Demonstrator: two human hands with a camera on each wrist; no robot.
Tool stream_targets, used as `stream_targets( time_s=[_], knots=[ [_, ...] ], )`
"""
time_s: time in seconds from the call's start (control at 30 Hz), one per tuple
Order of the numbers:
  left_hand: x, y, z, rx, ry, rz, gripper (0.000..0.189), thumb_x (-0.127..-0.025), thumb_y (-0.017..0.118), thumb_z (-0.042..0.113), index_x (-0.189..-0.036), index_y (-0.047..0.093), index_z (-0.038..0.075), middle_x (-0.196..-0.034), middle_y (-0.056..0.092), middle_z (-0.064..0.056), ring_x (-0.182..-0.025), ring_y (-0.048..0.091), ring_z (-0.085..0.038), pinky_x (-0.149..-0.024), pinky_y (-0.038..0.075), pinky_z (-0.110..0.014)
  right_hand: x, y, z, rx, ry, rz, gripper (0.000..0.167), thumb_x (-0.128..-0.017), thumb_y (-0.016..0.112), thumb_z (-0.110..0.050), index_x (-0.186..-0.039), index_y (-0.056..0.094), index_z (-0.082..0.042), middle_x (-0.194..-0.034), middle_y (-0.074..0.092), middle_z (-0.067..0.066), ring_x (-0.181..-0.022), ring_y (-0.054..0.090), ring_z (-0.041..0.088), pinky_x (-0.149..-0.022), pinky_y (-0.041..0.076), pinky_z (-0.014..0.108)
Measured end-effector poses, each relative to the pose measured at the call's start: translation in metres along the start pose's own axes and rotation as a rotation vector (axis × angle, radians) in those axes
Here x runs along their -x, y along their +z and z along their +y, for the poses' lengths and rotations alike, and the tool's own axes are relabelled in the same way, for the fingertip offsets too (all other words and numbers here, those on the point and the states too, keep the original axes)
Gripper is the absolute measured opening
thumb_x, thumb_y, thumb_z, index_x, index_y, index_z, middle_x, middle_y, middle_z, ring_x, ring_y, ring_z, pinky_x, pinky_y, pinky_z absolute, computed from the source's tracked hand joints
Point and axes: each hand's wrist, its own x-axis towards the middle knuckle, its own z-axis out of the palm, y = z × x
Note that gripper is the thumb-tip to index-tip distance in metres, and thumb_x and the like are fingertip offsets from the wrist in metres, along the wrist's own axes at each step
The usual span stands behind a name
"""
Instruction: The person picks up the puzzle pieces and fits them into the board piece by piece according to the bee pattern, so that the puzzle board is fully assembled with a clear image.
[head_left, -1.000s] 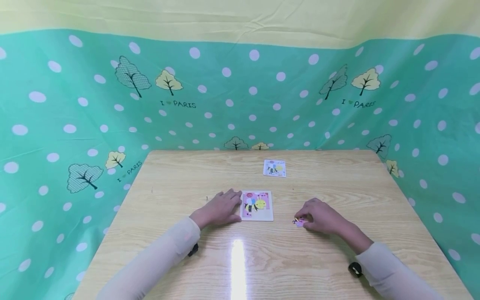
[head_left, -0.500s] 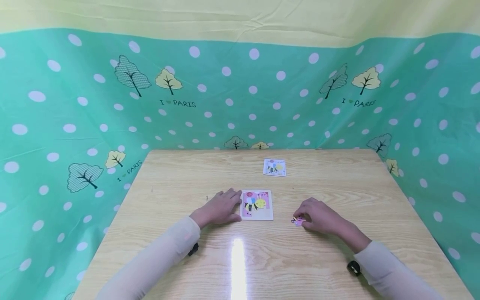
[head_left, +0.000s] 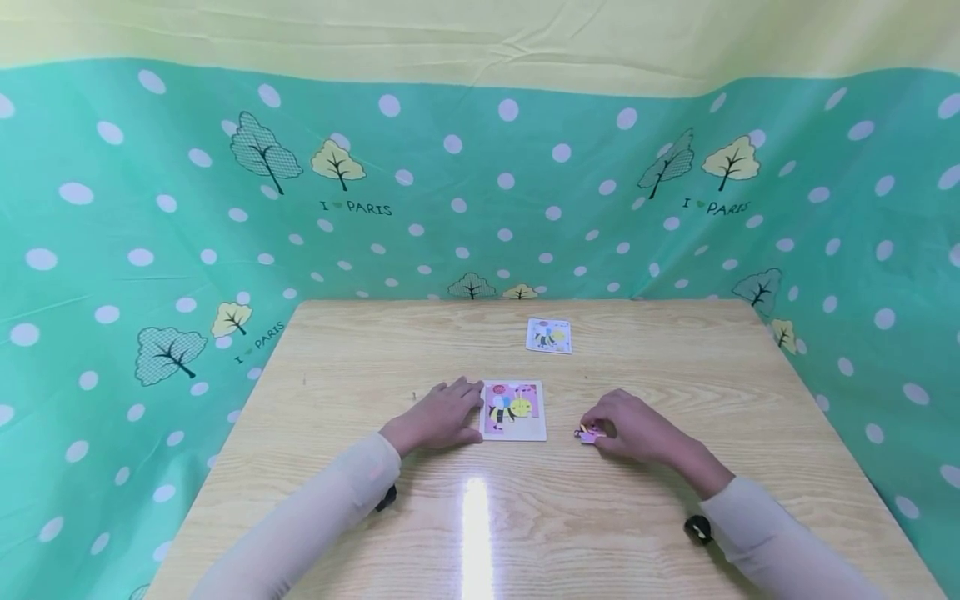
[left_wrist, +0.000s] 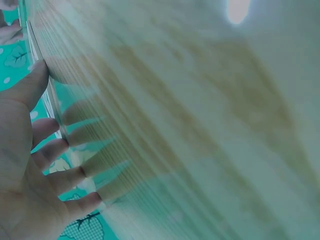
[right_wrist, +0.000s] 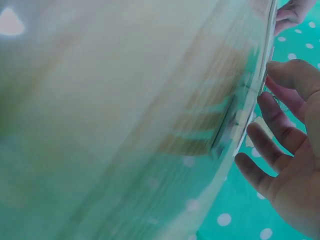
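Note:
A square jigsaw puzzle board (head_left: pixel 523 428) with a pale rim lies mid-table in the head view. It shows a yellow and black bee on pink, with a bare pale area at the lower right. My left hand (head_left: pixel 441 415) rests at its left edge, thumb and fingertips spread along that side. Right of the board, my right hand (head_left: pixel 636 427) pinches a small pink jigsaw piece (head_left: pixel 588 435) with yellow and dark markings between thumb and fingers, low over the table. The right wrist view shows the right hand's other fingers (right_wrist: pixel 272 147) loosely extended.
A smaller square bee picture card (head_left: pixel 549 337) lies behind the board on the wooden table (head_left: pixel 360 354). Green polka-dot cloth (head_left: pixel 420 183) hangs around the table's back and sides. A bright light reflection crosses the front of the tabletop.
My right hand has shifted slightly left towards the board with the pink jigsaw piece, which has turned a little. The left hand and the board have stayed in place.

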Motion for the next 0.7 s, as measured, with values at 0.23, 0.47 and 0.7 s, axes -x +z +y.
stream_targets(
  time_s=[0.23, 0.47, 0.7],
  knots=[
    [-0.001, 0.002, -0.001, -0.009, 0.003, 0.006, 0.068, -0.094, 0.064, 0.057, -0.142, 0.054, 0.011, -0.163, 0.038, -0.015, -0.151, 0.035, -0.038, -0.120, 0.036, -0.061, -0.014, 0.001, -0.012, -0.016, -0.002, -0.005, 0.026, -0.084, 0.082, -0.022, -0.110, 0.078, -0.018, -0.099, 0.073, -0.009, -0.100, 0.063, 0.014, -0.092, 0.056, 0.042],
    [-0.002, 0.004, -0.003, -0.014, 0.013, 0.008, 0.068, -0.094, 0.064, 0.058, -0.142, 0.054, 0.011, -0.163, 0.038, -0.016, -0.151, 0.035, -0.039, -0.120, 0.036, -0.061, -0.026, 0.006, -0.023, -0.035, -0.014, -0.007, 0.027, -0.085, 0.081, -0.025, -0.111, 0.078, -0.019, -0.097, 0.072, -0.010, -0.096, 0.060, 0.010, -0.090, 0.055, 0.037],
    [-0.001, 0.005, -0.003, -0.002, 0.012, 0.015, 0.066, -0.094, 0.064, 0.056, -0.142, 0.055, 0.011, -0.163, 0.038, -0.016, -0.151, 0.035, -0.040, -0.119, 0.036, -0.062, -0.038, 0.006, -0.034, -0.024, -0.023, -0.011, 0.027, -0.086, 0.081, -0.027, -0.112, 0.078, -0.020, -0.101, 0.073, -0.009, -0.099, 0.061, 0.013, -0.094, 0.054, 0.039]
  ],
)
